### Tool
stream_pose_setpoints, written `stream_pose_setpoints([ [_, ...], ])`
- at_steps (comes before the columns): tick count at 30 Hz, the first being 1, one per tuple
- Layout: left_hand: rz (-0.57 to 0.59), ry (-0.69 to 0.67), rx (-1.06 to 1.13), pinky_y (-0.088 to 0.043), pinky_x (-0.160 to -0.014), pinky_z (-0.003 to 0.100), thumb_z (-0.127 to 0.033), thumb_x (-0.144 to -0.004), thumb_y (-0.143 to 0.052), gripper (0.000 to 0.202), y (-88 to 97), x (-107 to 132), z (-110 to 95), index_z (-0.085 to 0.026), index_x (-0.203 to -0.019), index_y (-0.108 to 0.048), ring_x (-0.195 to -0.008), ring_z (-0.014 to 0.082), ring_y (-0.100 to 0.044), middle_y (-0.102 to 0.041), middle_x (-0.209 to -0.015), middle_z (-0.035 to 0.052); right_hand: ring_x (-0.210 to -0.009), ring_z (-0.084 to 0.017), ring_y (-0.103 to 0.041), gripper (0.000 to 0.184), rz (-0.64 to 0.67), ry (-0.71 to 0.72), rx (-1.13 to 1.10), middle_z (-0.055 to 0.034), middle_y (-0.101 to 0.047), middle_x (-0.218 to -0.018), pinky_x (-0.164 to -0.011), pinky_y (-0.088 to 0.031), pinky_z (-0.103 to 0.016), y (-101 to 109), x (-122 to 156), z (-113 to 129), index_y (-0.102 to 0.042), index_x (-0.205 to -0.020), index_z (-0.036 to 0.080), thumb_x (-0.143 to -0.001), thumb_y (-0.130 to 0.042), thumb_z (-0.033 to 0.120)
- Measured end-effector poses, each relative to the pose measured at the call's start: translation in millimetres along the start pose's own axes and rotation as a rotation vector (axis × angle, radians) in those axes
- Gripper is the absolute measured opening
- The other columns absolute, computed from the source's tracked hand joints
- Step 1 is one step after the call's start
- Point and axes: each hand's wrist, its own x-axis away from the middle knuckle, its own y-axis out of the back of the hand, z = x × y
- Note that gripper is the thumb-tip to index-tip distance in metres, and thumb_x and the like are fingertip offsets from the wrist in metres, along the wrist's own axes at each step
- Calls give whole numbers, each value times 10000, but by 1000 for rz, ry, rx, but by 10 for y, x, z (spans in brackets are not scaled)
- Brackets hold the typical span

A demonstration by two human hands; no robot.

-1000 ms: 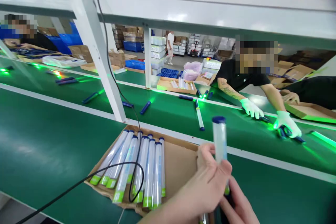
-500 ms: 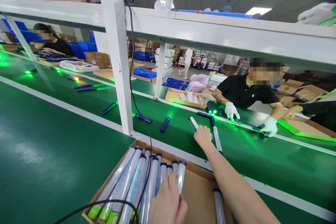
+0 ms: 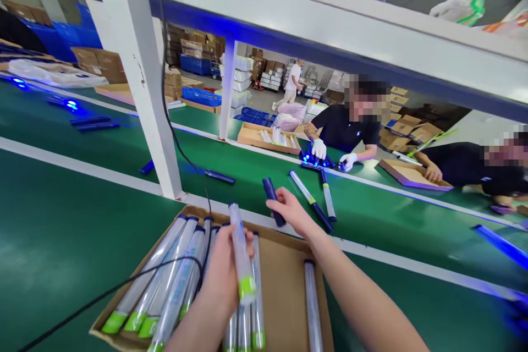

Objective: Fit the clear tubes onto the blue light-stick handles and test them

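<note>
My left hand (image 3: pixel 226 258) grips a clear plastic tube (image 3: pixel 241 256) with a green lower end, held tilted above an open cardboard box (image 3: pixel 280 286). Several similar clear tubes (image 3: pixel 165 275) with dark blue caps and green ends lie in the box's left part, and a single tube (image 3: pixel 313 305) rests along its right wall. Just past the box's far edge, my right hand (image 3: pixel 291 210) is closed around a short dark blue cylinder (image 3: pixel 273 201). Beyond it on the green belt lie a clear tube joined to a dark blue cylinder (image 3: pixel 311 201) and another such piece (image 3: pixel 328 195).
A white post (image 3: pixel 136 77) and a beam (image 3: pixel 313 27) stand before me, with a black cable (image 3: pixel 165 66) hanging down across the box. Across the belt, a co-worker's gloved hands (image 3: pixel 319 149) handle lit blue pieces. Another dark cylinder (image 3: pixel 220 176) lies on the belt.
My left hand has lifted a clear tube out of the box. My right hand let go of a tube on the belt and came back holding a dark blue cylinder. Lights turned from green to blue.
</note>
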Motion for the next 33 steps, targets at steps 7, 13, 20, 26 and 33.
stream_pose_setpoints([
  [7,16,-103,82,-480,-492,163,-221,-987,-534,153,-432,-71,271,-134,-904,-628,-538,92,-554,-611,-712,4,-996,-257,-687,617,59,-17,-252,-54,-694,-1191,-823,-617,-343,113,2339,-557,-690,-1359,307,-861,-817,650],
  [13,89,-160,72,-491,-504,187,-238,-973,-559,138,-498,145,581,-145,-906,-634,-572,98,-559,-614,-763,-1,-1333,-330,-618,671,-66,-102,-79,-57,-676,-1452,-1176,-495,-495,-174,2768,-669,-619,-1517,410,-936,-677,741],
  [20,263,-113,126,-397,-407,166,-316,-1060,-473,310,-446,269,655,-164,-815,-587,-498,76,-449,-506,-700,-29,-1213,-285,-736,528,-100,62,-8,-38,-766,-1351,-1081,-588,-361,-152,2820,-521,-664,-1480,352,-1022,-610,607],
  [26,377,-180,81,-510,-477,194,-380,-998,-711,198,-392,271,658,-206,-971,-620,-629,115,-560,-533,-762,-40,-887,-204,-767,339,-79,180,-55,25,-803,-1101,-804,-629,-237,-147,2789,-431,-664,-1382,383,-1050,-604,417],
  [33,303,-147,29,-446,-421,171,-363,-1081,-537,185,-412,288,620,-200,-1057,-621,-581,94,-501,-495,-768,-44,-807,-160,-723,317,-68,203,-2,23,-759,-1004,-772,-595,-212,-139,2782,-409,-583,-1406,325,-1097,-513,345],
])
